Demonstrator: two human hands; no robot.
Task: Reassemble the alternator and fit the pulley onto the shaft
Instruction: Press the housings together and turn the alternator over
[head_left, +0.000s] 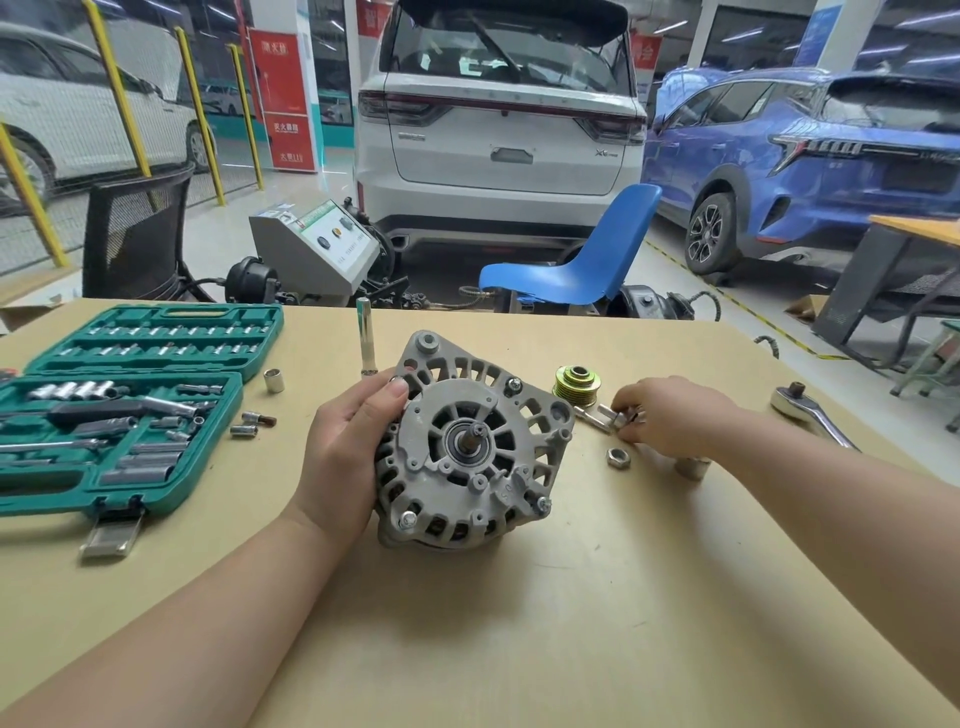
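Observation:
A grey alternator (470, 447) lies on the tan table with its bare shaft (475, 434) pointing up at me. My left hand (348, 452) grips its left rim, thumb on the housing. The yellowish grooved pulley (576, 384) stands on the table just right of the alternator. My right hand (670, 415) reaches to the right of the pulley and pinches a small metal socket-and-adapter piece (605, 417) lying on the table. A loose hex nut (618, 458) lies just below that hand.
An open green socket set case (130, 405) fills the table's left. A long socket (366, 338) stands upright behind the alternator, with loose sockets (274, 380) near it. A ratchet handle (810, 415) lies at the right edge. A short socket (691, 467) sits under my right wrist.

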